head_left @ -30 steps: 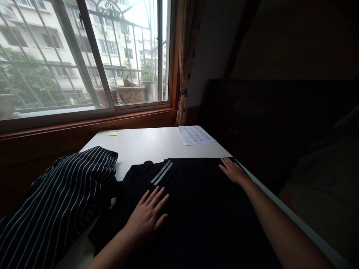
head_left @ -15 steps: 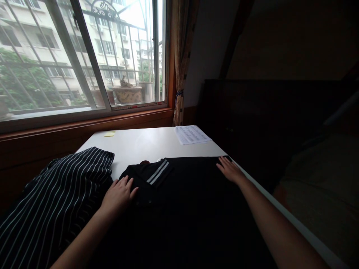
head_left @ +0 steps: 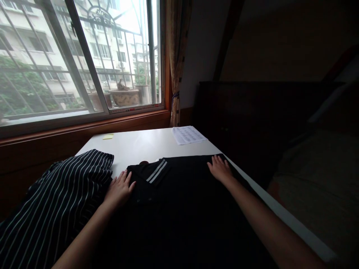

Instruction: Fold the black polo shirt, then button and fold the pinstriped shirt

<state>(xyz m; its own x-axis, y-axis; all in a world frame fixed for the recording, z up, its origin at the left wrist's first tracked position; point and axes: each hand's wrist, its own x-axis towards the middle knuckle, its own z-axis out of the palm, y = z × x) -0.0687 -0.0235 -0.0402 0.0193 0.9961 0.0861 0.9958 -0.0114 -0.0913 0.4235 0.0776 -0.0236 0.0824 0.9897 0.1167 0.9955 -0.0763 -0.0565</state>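
Note:
A black collared shirt (head_left: 185,194) lies spread over the near part of a white table (head_left: 140,142). Two pale stripes run along its collar (head_left: 153,172), and a couple of small buttons show below. My left hand (head_left: 120,188) rests flat on the shirt's left side by the collar, fingers apart. On the far right part of the cloth lies my right hand (head_left: 220,168), its fingers spread and nothing in them. The shirt's near part is too dark to make out. A black garment with white stripes (head_left: 70,190) is heaped left of my left hand.
Printed sheets (head_left: 189,135) lie at the table's far right, and a yellow sticky note (head_left: 108,137) at its far left. A small dark reddish object (head_left: 144,163) peeks out behind the collar. Beyond the table are a window (head_left: 123,56) and a tied curtain (head_left: 176,74).
My right hand has slid a little to the left and inward over the shirt. My left hand stays on the shirt beside the collar. The camera view has shifted slightly.

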